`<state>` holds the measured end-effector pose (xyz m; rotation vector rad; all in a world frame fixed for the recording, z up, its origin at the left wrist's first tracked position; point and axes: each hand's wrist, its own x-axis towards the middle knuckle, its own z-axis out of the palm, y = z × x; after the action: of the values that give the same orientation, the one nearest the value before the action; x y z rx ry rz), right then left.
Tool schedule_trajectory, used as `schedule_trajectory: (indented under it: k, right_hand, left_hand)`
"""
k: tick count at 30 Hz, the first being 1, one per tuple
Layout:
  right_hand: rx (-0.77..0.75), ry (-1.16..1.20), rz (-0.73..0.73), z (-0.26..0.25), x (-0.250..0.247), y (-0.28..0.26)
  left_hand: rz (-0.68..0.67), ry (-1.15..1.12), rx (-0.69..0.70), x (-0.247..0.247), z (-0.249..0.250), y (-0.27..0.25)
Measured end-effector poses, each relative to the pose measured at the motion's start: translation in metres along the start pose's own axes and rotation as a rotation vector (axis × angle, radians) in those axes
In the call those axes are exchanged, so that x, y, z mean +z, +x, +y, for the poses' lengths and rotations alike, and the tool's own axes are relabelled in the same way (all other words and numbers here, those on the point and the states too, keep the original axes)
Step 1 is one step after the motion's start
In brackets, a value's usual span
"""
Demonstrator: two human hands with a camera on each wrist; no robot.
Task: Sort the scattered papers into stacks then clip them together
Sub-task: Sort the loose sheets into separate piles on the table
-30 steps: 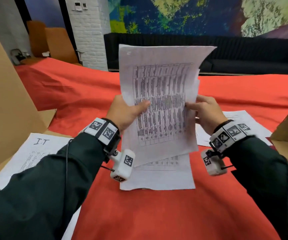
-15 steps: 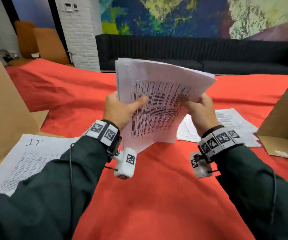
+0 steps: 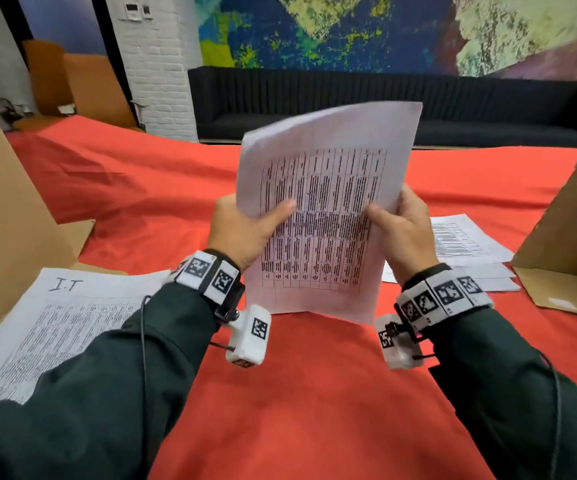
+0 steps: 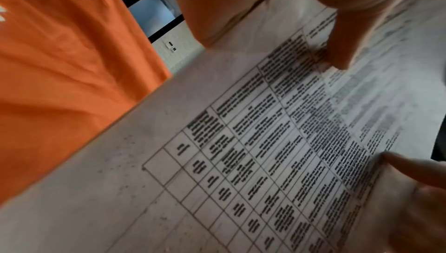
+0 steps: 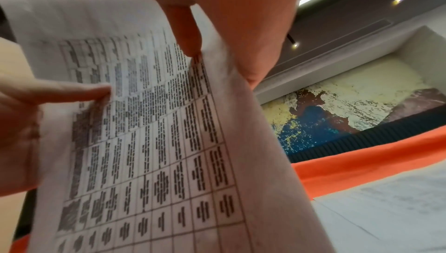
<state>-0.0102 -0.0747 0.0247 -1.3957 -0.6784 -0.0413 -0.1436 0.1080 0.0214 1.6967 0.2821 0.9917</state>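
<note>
A sheaf of white papers (image 3: 325,209) printed with a table stands upright, its bottom edge on the red cloth (image 3: 297,403). My left hand (image 3: 245,230) grips its left edge, thumb across the front. My right hand (image 3: 401,230) grips the right edge, thumb on the print. The left wrist view shows the printed sheet (image 4: 241,161) with a thumb (image 4: 337,47) on it. In the right wrist view the same papers (image 5: 156,142) are pinched under a thumb (image 5: 185,28). No clip is in view.
A paper stack marked "I.T" (image 3: 58,327) lies at the left beside a cardboard panel (image 3: 3,209). Another paper stack (image 3: 464,247) lies at the right, next to a second cardboard panel (image 3: 571,223). A black sofa (image 3: 315,102) runs along the far wall.
The loose, uneven sheets held in the air have been drawn together and brought down, so the sheaf now stands with its bottom edge on the cloth. The sheet lying under it is gone.
</note>
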Motion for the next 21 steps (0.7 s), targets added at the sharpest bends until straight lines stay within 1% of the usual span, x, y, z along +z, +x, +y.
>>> schedule_trajectory:
  k: [3, 6, 10, 13, 15, 16, 19, 21]
  right_hand:
    - [-0.021, 0.052, 0.004, 0.0, 0.002, 0.0]
    - [0.029, 0.033, 0.007, 0.014, 0.005, -0.011]
    - [0.045, 0.024, 0.02, 0.02, 0.008, -0.02]
    - [0.078, 0.044, -0.031, 0.015, 0.005, -0.017]
    - [0.189, 0.005, -0.076, 0.016, -0.003, -0.012]
    - [0.247, -0.059, -0.102, 0.02, -0.009, -0.009]
    - [0.367, -0.379, -0.25, 0.043, -0.029, 0.0]
    - [0.43, -0.559, -0.365, 0.057, -0.037, 0.002]
  left_hand:
    - [0.021, -0.006, -0.031, -0.002, 0.001, 0.002]
    - [0.042, -0.021, -0.107, 0.001, -0.01, -0.011]
    - [0.035, 0.029, -0.104, 0.006, -0.013, -0.018]
    - [0.06, 0.113, -0.103, -0.004, 0.003, -0.008]
    - [0.078, 0.16, -0.067, -0.027, 0.018, 0.005]
    - [0.086, 0.204, -0.059, -0.042, 0.024, 0.012]
    - [0.065, 0.413, -0.079, -0.106, 0.04, 0.024]
    - [0.02, 0.528, -0.149, -0.155, 0.043, 0.02]
